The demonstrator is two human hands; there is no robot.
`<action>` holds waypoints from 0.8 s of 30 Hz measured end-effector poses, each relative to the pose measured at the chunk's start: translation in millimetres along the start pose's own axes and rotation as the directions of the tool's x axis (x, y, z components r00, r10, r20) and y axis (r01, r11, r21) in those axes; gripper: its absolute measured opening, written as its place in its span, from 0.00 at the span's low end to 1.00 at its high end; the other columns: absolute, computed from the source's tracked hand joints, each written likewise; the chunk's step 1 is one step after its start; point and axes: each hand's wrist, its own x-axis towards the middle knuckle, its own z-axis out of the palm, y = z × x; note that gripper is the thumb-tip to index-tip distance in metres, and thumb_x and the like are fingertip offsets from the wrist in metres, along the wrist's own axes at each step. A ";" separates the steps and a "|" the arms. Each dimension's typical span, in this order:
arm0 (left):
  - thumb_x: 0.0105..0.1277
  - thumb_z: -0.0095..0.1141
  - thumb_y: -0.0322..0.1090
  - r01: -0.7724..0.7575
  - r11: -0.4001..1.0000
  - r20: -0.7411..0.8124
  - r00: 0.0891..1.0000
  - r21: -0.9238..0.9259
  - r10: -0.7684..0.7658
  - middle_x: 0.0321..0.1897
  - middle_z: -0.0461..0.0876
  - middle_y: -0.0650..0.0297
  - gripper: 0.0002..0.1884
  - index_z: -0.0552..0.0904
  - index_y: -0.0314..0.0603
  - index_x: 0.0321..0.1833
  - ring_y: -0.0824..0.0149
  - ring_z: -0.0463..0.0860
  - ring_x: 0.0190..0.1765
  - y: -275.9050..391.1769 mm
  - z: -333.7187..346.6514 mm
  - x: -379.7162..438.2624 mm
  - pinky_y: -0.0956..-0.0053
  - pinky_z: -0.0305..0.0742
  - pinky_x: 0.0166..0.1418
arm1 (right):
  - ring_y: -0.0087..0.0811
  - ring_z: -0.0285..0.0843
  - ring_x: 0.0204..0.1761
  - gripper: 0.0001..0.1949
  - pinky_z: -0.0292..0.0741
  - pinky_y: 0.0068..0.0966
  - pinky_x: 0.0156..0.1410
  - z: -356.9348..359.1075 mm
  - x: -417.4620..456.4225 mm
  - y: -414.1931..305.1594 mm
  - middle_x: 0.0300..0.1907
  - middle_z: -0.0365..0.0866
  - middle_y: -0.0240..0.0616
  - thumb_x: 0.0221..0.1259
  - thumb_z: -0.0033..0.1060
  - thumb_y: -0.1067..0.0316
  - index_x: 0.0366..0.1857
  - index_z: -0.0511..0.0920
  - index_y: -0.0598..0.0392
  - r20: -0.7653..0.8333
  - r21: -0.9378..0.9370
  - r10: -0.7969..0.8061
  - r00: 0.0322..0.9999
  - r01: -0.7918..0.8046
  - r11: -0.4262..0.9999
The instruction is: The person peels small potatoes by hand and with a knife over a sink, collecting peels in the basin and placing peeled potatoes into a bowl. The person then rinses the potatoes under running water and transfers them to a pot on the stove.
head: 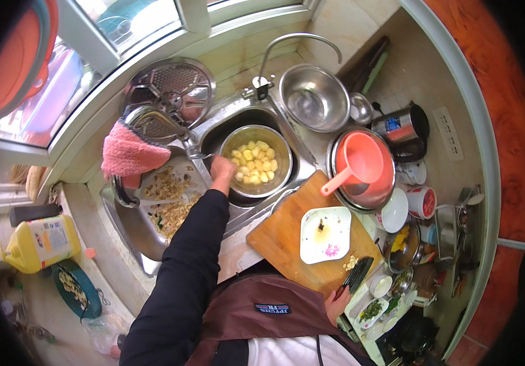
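My left hand (223, 170) is at the faucet (194, 148), by the left rim of a metal pot (285, 142) standing in the right sink basin; its fingers are partly hidden, so what it grips is unclear. Peeled yellow potatoes (255, 162) lie in liquid in the pot. My right hand (337, 303) holds the handle of a dark-bladed kitchen knife (358, 274) at the lower right of a wooden cutting board (271, 228). Chopped pale bits (350, 262) lie beside the blade. On the board sits a white square dish (308, 219) with residue and pink bits.
The left basin (148, 238) holds food scraps. A pink towel (129, 151) hangs over a curved metal pipe. Right of the sink stand a steel bowl (308, 98), a pink ladle (363, 158) on stacked bowls, and an electric kettle (400, 126). A yellow jug (42, 242) stands at left.
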 end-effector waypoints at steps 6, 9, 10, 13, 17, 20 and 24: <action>0.61 0.58 0.36 -0.025 0.994 0.106 0.994 0.108 0.014 0.50 0.85 0.46 0.17 0.85 0.33 0.49 0.54 0.85 0.56 -3.5 -16.1 10.9 0.60 0.80 0.58 | 0.61 0.65 0.56 0.30 0.65 0.50 0.62 5.4 -2.6 21.1 0.53 0.68 0.61 0.65 0.56 0.62 0.69 0.63 0.66 0.010 0.032 -0.118 0.993 0.117 0.993; 0.59 0.60 0.35 0.077 0.997 0.219 0.973 -0.026 -0.070 0.40 0.88 0.49 0.15 0.87 0.32 0.44 0.58 0.89 0.44 -1.2 -38.3 -6.9 0.64 0.85 0.46 | 0.61 0.66 0.54 0.30 0.66 0.49 0.61 8.5 2.1 30.4 0.51 0.68 0.61 0.65 0.56 0.61 0.68 0.63 0.67 -0.011 0.017 -0.167 0.986 0.168 0.986; 0.58 0.61 0.33 0.045 0.999 0.312 0.949 0.009 -0.046 0.36 0.88 0.50 0.14 0.86 0.30 0.43 0.58 0.90 0.39 -33.9 -10.2 30.3 0.69 0.85 0.38 | 0.60 0.66 0.54 0.30 0.66 0.49 0.61 10.2 9.5 29.9 0.51 0.68 0.61 0.65 0.56 0.61 0.67 0.64 0.67 0.020 0.054 -0.194 0.981 0.192 0.980; 0.56 0.59 0.33 0.020 0.990 0.176 0.984 -0.140 0.005 0.40 0.87 0.43 0.16 0.84 0.26 0.43 0.51 0.89 0.41 -24.4 -16.5 -8.0 0.62 0.85 0.41 | 0.59 0.66 0.55 0.28 0.65 0.47 0.63 2.6 3.7 37.7 0.53 0.68 0.59 0.65 0.56 0.62 0.65 0.65 0.68 -0.018 0.071 -0.153 0.988 0.154 0.985; 0.51 0.60 0.38 -0.122 0.970 0.060 0.989 -0.209 0.138 0.29 0.86 0.43 0.16 0.86 0.27 0.33 0.49 0.89 0.37 -41.6 -27.1 -46.4 0.59 0.82 0.41 | 0.54 0.66 0.57 0.24 0.65 0.44 0.64 -38.5 22.1 -10.3 0.55 0.67 0.57 0.66 0.54 0.67 0.62 0.67 0.69 -0.072 0.188 -0.184 0.980 0.195 0.963; 0.51 0.58 0.37 -0.177 0.938 0.011 0.982 -0.298 0.189 0.20 0.84 0.46 0.15 0.86 0.27 0.28 0.53 0.87 0.28 -59.0 -61.6 -63.1 0.61 0.81 0.37 | 0.42 0.72 0.53 0.20 0.71 0.35 0.59 -56.5 54.8 -80.4 0.51 0.71 0.49 0.65 0.54 0.73 0.60 0.70 0.68 -0.047 0.356 -0.275 0.960 0.273 0.894; 0.52 0.55 0.35 -0.153 0.916 0.148 0.964 -0.372 0.221 0.17 0.83 0.50 0.13 0.86 0.30 0.26 0.58 0.85 0.21 -87.2 -83.3 -86.4 0.64 0.80 0.32 | 0.31 0.77 0.43 0.15 0.76 0.27 0.50 -42.8 73.7 -192.1 0.43 0.76 0.40 0.67 0.54 0.74 0.56 0.75 0.64 0.013 0.702 -0.412 0.911 0.285 0.653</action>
